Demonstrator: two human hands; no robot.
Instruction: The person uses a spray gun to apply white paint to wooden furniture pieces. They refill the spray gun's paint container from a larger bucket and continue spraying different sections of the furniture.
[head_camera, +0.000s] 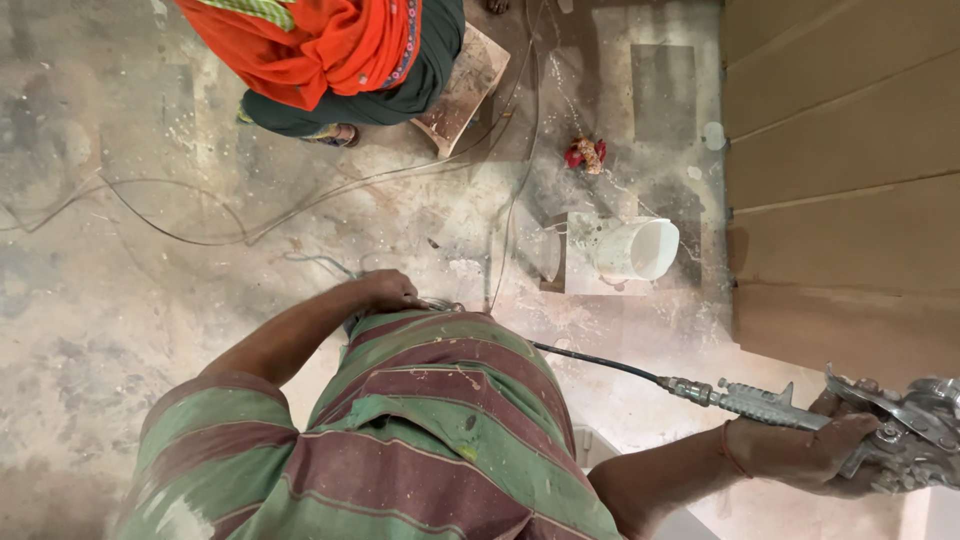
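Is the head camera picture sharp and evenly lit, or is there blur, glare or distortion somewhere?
In the head view, light is soft and hazy; the white bucket and the pale floor around it look washed out. The wide lens bends the brown panels at the edge. The right hand on the metal spray gun is fairly sharp; the left hand is slightly soft.

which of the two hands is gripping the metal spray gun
The right hand, at the lower right, grips the silver metal spray gun with its black hose. The left hand rests near thin cables on the dusty floor.
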